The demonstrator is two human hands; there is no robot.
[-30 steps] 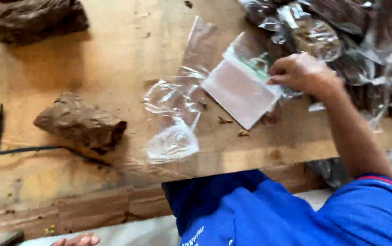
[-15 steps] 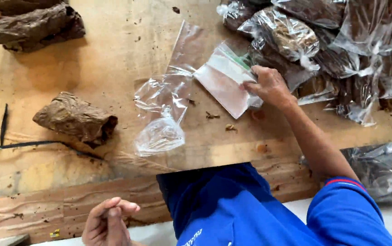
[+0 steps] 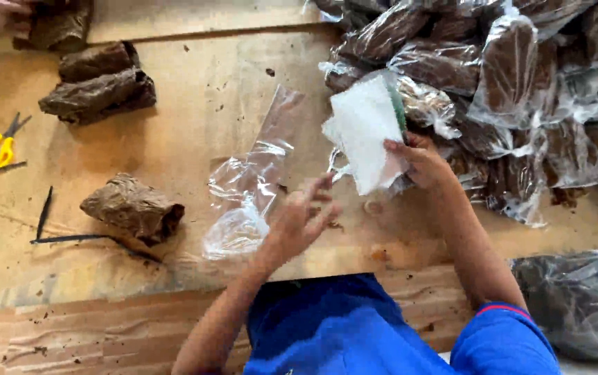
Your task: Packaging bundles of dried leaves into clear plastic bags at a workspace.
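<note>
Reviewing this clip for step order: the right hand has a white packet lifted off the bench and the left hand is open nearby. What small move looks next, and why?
Probably the left hand closes on the white packet. The right hand pinches only its lower edge, and the left hand's spread fingers hang empty just below it, above the clear bags.

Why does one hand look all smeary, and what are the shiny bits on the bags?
Head view: the left hand is motion-blurred, fingers smeared; the right hand gripping the white packet is sharper. Head view: light glares white off the clear bags and the empty bag.
</note>
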